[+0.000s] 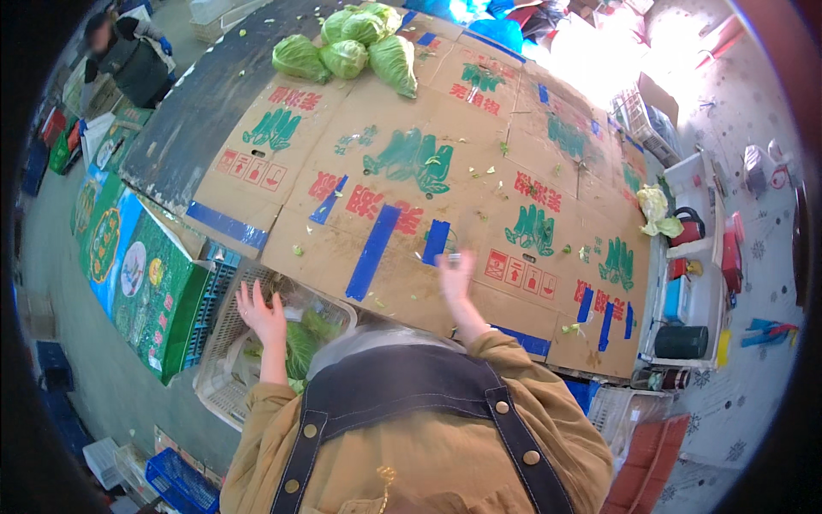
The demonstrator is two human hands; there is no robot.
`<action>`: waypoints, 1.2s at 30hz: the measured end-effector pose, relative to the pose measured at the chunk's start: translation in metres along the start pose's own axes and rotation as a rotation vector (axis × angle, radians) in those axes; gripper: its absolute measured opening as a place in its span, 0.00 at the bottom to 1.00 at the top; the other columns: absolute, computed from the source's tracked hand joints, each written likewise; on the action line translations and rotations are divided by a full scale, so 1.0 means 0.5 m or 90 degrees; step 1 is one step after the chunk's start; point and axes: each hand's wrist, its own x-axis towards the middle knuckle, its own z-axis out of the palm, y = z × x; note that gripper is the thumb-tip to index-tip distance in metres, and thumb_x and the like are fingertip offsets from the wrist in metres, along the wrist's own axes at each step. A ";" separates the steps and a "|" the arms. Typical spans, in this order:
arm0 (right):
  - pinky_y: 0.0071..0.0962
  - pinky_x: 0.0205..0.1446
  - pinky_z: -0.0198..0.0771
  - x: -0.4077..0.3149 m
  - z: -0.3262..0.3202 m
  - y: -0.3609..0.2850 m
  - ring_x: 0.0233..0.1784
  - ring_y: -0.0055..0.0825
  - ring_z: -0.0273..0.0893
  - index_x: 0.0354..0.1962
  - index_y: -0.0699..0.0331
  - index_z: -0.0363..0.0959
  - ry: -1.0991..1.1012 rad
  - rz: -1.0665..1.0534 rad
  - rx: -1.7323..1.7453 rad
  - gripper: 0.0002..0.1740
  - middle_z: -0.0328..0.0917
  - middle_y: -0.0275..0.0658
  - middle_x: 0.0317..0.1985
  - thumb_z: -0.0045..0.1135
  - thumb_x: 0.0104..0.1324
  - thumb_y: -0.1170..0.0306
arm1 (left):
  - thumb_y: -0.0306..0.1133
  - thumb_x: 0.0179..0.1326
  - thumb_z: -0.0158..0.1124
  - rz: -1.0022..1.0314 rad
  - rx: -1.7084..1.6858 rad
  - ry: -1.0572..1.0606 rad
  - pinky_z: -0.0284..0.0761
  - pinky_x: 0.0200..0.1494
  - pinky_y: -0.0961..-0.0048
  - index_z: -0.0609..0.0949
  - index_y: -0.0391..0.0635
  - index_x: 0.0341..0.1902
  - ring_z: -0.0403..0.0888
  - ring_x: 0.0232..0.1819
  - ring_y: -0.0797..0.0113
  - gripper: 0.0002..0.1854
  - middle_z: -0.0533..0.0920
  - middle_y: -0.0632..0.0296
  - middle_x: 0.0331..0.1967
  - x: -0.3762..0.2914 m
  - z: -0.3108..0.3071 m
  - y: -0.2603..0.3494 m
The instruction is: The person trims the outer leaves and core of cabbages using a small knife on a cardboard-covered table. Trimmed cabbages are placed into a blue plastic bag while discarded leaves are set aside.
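My left hand (261, 313) is raised with its fingers spread, holding nothing, above a white plastic basket (221, 350). Inside the basket lie green cabbage leaves (299, 350). Over the cardboard-covered table (334, 257) hovers my right hand (454, 281), blurred by motion. Its fingers are curled around a small silvery object (454, 257), too blurred to name. Strips of blue tape (374, 252) hold the printed cardboard, and small leaf scraps are scattered over it. Several green cabbages (347, 59) are piled at the table's far left.
Beside the basket stands a green printed carton (151, 308). A white foam box (697, 308) at right holds a red kettle (688, 226) and a dark green container (681, 342); a pale cabbage (655, 209) sits by it. Another person (131, 61) is at upper left. Blue crate (182, 482) at lower left.
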 end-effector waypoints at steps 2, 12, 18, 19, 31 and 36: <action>0.30 0.46 0.73 -0.048 0.045 -0.057 0.43 0.23 0.76 0.49 0.68 0.73 -0.275 -0.079 0.245 0.21 0.80 0.36 0.39 0.66 0.62 0.66 | 0.40 0.62 0.64 0.057 -0.033 -0.007 0.53 0.71 0.43 0.73 0.45 0.65 0.56 0.73 0.37 0.28 0.64 0.44 0.71 0.041 0.025 0.067; 0.20 0.31 0.73 0.210 -0.112 0.099 0.32 0.16 0.77 0.48 0.62 0.76 -0.143 0.129 0.406 0.13 0.80 0.30 0.33 0.61 0.67 0.69 | 0.37 0.59 0.64 0.116 -0.275 -0.215 0.69 0.49 0.52 0.81 0.46 0.42 0.77 0.44 0.49 0.11 0.80 0.55 0.38 0.013 0.096 0.353; 0.41 0.61 0.65 0.564 -0.155 0.221 0.53 0.45 0.73 0.43 0.69 0.76 0.270 0.066 -0.066 0.20 0.77 0.49 0.46 0.60 0.58 0.64 | 0.38 0.56 0.66 0.171 -0.136 -0.087 0.68 0.42 0.55 0.79 0.52 0.32 0.76 0.39 0.54 0.06 0.77 0.61 0.31 -0.019 0.105 0.404; 0.44 0.67 0.60 0.604 -0.130 0.208 0.59 0.48 0.69 0.45 0.67 0.76 0.310 0.102 -0.149 0.21 0.74 0.51 0.50 0.59 0.58 0.61 | 0.37 0.55 0.66 0.179 -0.138 -0.087 0.67 0.41 0.55 0.79 0.52 0.32 0.76 0.39 0.54 0.06 0.77 0.61 0.31 -0.018 0.106 0.404; 0.48 0.71 0.60 0.235 0.393 -0.238 0.68 0.54 0.60 0.48 0.60 0.78 -0.347 -0.367 -0.105 0.25 0.68 0.54 0.58 0.61 0.48 0.73 | 0.35 0.54 0.66 0.186 -0.129 -0.074 0.65 0.39 0.57 0.79 0.51 0.31 0.76 0.35 0.55 0.05 0.78 0.61 0.29 -0.019 0.110 0.405; 0.32 0.49 0.76 -0.052 0.403 -0.346 0.47 0.35 0.80 0.53 0.63 0.76 -0.810 -0.474 0.038 0.23 0.81 0.43 0.45 0.59 0.57 0.70 | 0.42 0.55 0.64 0.169 -0.079 -0.114 0.67 0.48 0.49 0.79 0.48 0.38 0.76 0.45 0.47 0.13 0.81 0.55 0.38 -0.032 0.126 0.387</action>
